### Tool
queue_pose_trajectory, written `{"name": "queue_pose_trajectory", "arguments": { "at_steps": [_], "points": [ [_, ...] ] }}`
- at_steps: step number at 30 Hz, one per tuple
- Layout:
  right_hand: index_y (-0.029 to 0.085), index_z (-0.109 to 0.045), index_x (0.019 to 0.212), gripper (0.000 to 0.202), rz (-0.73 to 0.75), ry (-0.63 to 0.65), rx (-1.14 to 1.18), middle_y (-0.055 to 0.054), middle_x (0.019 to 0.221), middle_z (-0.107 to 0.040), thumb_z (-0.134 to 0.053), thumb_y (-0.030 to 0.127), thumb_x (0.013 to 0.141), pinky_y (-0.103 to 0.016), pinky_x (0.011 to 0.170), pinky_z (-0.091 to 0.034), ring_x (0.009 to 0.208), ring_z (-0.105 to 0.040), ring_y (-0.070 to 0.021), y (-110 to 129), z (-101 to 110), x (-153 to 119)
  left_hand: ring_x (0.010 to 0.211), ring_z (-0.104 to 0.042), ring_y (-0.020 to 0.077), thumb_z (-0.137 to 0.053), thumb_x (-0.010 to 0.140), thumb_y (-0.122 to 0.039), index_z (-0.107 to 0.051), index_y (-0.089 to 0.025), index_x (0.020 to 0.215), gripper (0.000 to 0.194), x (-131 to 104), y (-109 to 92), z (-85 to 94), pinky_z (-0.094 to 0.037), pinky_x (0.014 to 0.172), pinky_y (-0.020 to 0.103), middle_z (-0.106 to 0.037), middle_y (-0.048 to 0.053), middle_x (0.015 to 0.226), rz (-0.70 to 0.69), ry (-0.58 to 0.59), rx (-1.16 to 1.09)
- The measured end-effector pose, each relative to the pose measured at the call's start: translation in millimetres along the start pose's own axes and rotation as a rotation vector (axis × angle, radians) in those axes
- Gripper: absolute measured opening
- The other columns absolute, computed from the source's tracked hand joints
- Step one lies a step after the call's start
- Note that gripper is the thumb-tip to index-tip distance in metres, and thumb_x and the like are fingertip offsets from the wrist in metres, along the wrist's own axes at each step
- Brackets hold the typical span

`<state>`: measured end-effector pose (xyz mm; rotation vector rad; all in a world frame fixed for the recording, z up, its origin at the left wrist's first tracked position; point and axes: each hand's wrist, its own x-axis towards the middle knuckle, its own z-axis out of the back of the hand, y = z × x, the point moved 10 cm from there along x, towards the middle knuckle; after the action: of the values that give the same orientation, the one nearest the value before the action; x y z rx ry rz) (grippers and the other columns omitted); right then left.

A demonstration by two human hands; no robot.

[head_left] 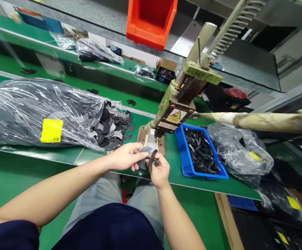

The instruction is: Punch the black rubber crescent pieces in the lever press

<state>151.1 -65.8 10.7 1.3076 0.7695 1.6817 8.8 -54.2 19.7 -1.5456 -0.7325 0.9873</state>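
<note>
In front of the press base, my left hand pinches a grey curved plastic piece between thumb and fingers. Close against it, my right hand is closed on a dark curved plastic piece. A small dark part shows between the two hands, too small to name. The hand press, with a yellow warning label, stands just beyond them on its base plate. To the left, similar grey and black curved pieces spill from a clear plastic bag.
A blue tray of small black parts sits right of the press, beside another plastic bag. The press lever reaches out to the right. An orange bin rests on the shelf above. Behind the bench, curved pieces lie on a green surface.
</note>
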Motion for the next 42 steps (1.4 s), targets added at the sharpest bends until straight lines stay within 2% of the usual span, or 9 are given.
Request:
{"name": "queue_pose_trajectory", "arguments": {
  "at_steps": [4,9,13,16,19,25,31,37,42],
  "points": [
    [0.022,-0.067,0.099,0.011,0.057,0.021,-0.055,-0.005,0.095,-0.074,-0.066,0.031,0.095,-0.033,0.080,-0.060,0.086,-0.071,-0.0179,10.2,2.7,-1.5,0.050,-0.066,0.0142,-0.071,0.085,-0.070,-0.055,-0.020,0.084,0.052,1.6,3.3,-1.9,-0.051,0.046,0.022,-0.063,-0.002,0.060,0.008,0.000,0.044],
    [0.024,-0.069,0.109,0.016,0.191,0.103,-0.165,-0.008,0.103,-0.076,-0.062,0.030,0.096,-0.039,0.086,-0.060,0.095,-0.072,-0.0211,29.3,9.4,3.7,0.054,-0.065,0.0156,-0.068,0.090,-0.062,-0.055,-0.022,0.086,0.043,0.5,3.9,10.7,-0.050,0.049,0.025,-0.061,-0.003,0.064,-0.007,-0.078,0.183],
    [0.024,-0.071,0.106,0.014,0.267,0.147,-0.259,-0.008,0.099,-0.076,-0.062,0.027,0.096,-0.040,0.083,-0.058,0.092,-0.070,-0.0217,37.6,10.2,5.9,0.081,-0.065,0.0193,-0.071,0.090,-0.051,-0.064,-0.022,0.099,0.031,-15.9,-38.7,24.4,-0.053,0.075,0.034,-0.067,0.004,0.093,-0.314,-0.338,0.541],
    [0.023,-0.069,0.101,0.010,0.295,0.138,-0.304,-0.007,0.092,-0.074,-0.061,0.025,0.096,-0.039,0.079,-0.057,0.088,-0.067,-0.0207,39.6,8.5,5.6,0.090,-0.058,0.0229,-0.069,0.093,-0.046,-0.066,-0.022,0.084,0.026,-21.2,-57.2,5.6,-0.047,0.087,0.038,-0.064,0.006,0.091,-0.488,-0.322,0.784],
    [0.023,-0.069,0.102,0.010,0.320,0.144,-0.321,-0.008,0.092,-0.074,-0.060,0.023,0.096,-0.038,0.077,-0.056,0.086,-0.067,-0.0202,40.4,6.4,3.6,0.082,-0.053,0.0212,-0.061,0.098,-0.043,-0.058,-0.021,0.069,0.036,-8.6,-45.2,0.2,-0.043,0.079,0.035,-0.058,0.003,0.077,-0.419,-0.263,0.763],
    [0.023,-0.070,0.103,0.011,0.326,0.144,-0.312,-0.007,0.094,-0.076,-0.063,0.023,0.095,-0.037,0.078,-0.059,0.086,-0.070,-0.0194,39.1,12.1,-3.5,0.068,-0.049,0.0157,-0.063,0.095,-0.051,-0.052,-0.020,0.062,0.046,10.5,-11.3,3.8,-0.039,0.064,0.030,-0.052,-0.001,0.072,-0.205,-0.177,0.494],
    [0.022,-0.067,0.104,0.010,0.222,0.078,-0.307,-0.005,0.094,-0.075,-0.065,0.024,0.095,-0.031,0.076,-0.060,0.084,-0.072,-0.0167,34.8,23.2,-5.8,0.079,-0.053,0.0186,-0.061,0.099,-0.045,-0.054,-0.021,0.066,0.041,0.1,-32.2,-6.1,-0.041,0.076,0.032,-0.056,0.001,0.075,-0.388,-0.206,0.653],
    [0.022,-0.067,0.103,0.009,0.219,0.105,-0.332,-0.005,0.092,-0.075,-0.065,0.022,0.094,-0.032,0.077,-0.057,0.083,-0.070,-0.0175,39.7,20.4,-4.3,0.078,-0.053,0.0192,-0.058,0.101,-0.044,-0.051,-0.021,0.065,0.043,1.3,-31.9,-8.8,-0.040,0.074,0.033,-0.055,0.001,0.075,-0.350,-0.220,0.697],
    [0.022,-0.069,0.101,0.008,0.222,0.092,-0.314,-0.006,0.091,-0.075,-0.064,0.021,0.095,-0.033,0.077,-0.057,0.083,-0.071,-0.0185,41.5,20.4,-0.1,0.079,-0.052,0.0204,-0.059,0.099,-0.041,-0.051,-0.021,0.067,0.038,2.9,-43.7,-10.4,-0.040,0.075,0.034,-0.055,0.003,0.076,-0.379,-0.231,0.766]
  ]
}}
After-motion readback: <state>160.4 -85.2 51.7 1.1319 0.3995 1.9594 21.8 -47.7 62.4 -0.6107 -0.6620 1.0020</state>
